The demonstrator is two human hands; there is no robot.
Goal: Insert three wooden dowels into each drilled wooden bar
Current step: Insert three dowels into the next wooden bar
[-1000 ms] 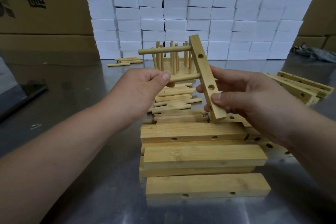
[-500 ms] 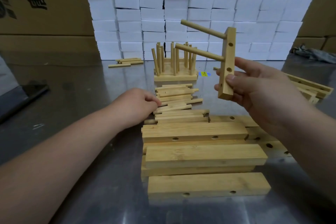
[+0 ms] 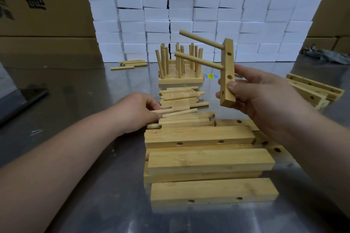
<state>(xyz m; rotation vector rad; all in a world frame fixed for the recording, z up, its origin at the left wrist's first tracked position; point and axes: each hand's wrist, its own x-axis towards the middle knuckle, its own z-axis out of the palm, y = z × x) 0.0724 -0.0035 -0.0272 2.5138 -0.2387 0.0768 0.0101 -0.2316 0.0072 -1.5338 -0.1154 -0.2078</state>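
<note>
Right of centre, the right hand [image 3: 251, 96] grips the drilled bar [image 3: 228, 73] upright, 2 dowels [image 3: 198, 61] seated, lower hole [image 3: 223, 92] likely kept clear; mid-frame, the left hand [image 3: 136, 111] pinches a loose dowel [image 3: 166, 110] on the pile [image 3: 180, 98].

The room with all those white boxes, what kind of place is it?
Probably a small workshop or packing warehouse: stacked white boxes form the back wall, big cardboard cartons stand at the sides, and a metal table holds piles of drilled wooden bars and dowels.
</note>
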